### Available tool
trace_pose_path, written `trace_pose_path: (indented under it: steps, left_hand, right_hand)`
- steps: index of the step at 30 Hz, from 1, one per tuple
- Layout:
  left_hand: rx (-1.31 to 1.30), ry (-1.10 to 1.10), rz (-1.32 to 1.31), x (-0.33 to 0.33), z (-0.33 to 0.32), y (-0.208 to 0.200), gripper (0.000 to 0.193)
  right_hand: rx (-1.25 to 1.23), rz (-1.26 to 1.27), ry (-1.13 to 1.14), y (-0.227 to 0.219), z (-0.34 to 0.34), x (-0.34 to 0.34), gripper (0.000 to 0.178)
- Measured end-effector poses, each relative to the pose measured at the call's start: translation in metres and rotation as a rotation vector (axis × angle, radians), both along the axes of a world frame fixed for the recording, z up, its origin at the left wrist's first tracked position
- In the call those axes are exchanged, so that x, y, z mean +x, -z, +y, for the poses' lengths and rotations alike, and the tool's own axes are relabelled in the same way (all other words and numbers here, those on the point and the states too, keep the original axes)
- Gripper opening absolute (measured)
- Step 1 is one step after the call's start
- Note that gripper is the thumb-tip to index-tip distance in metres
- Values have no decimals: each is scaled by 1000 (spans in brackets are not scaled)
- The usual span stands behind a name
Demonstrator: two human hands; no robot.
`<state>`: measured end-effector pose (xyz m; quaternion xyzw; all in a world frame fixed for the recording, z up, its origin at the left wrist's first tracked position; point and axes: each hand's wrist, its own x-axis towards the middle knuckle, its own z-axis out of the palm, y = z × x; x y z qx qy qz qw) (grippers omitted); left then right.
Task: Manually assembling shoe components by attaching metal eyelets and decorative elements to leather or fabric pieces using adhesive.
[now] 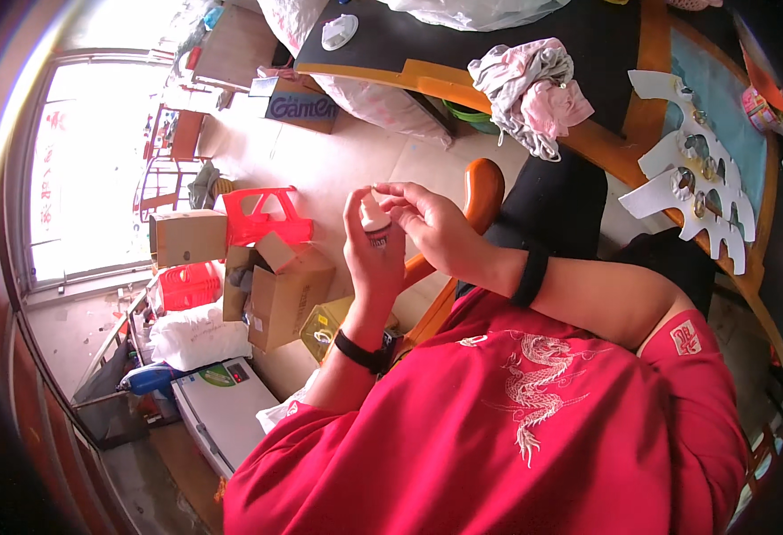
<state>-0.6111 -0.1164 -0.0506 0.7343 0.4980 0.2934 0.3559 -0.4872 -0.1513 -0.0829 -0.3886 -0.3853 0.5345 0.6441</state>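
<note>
My left hand (375,263) is closed around a small white squeeze bottle (373,214) with a tapered top and a dark printed label low on its side. The bottle stands roughly upright in front of my chest. From the right, my right hand (427,223) reaches across, thumb and forefinger pinched together at the bottle's tip. Whether a separate cap sits between those fingertips is too small to make out. Both wrists carry black bands.
At the right, white cut-out stands (690,174) hold several shiny rings or watches on the table. A crumpled pink-and-grey cloth (534,94) hangs over its edge. A wooden chair arm (483,192) is beside my right hand. Cardboard boxes (289,299) and a red stool (267,214) stand left.
</note>
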Motion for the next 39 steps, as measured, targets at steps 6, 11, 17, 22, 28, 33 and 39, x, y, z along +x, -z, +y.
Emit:
trace_pose_path:
  steps: [6, 11, 17, 22, 28, 33, 39]
  left_hand:
    - [187, 17, 42, -1, 2, 8, 56]
    - [62, 6, 53, 10, -5, -3, 60]
    - [227, 38, 95, -2, 0, 16, 59]
    - [266, 71, 126, 1, -2, 5, 63]
    - [170, 90, -317, 26, 15, -28, 71]
    - [298, 454, -504, 132, 57, -109, 74]
    - [476, 549, -169, 273, 99, -82, 55]
  right_hand:
    - [-112, 88, -70, 5, 5, -2, 32]
    - [-99, 143, -46, 14, 5, 0, 31]
    - [-57, 114, -1, -2, 3, 4, 35]
    - [-67, 136, -40, 4, 5, 6, 40]
    - [-157, 300, 38, 5, 0, 20, 35]
    - [-313, 350, 116, -10, -23, 67, 30]
    - [-324, 287, 92, -6, -45, 71, 23]
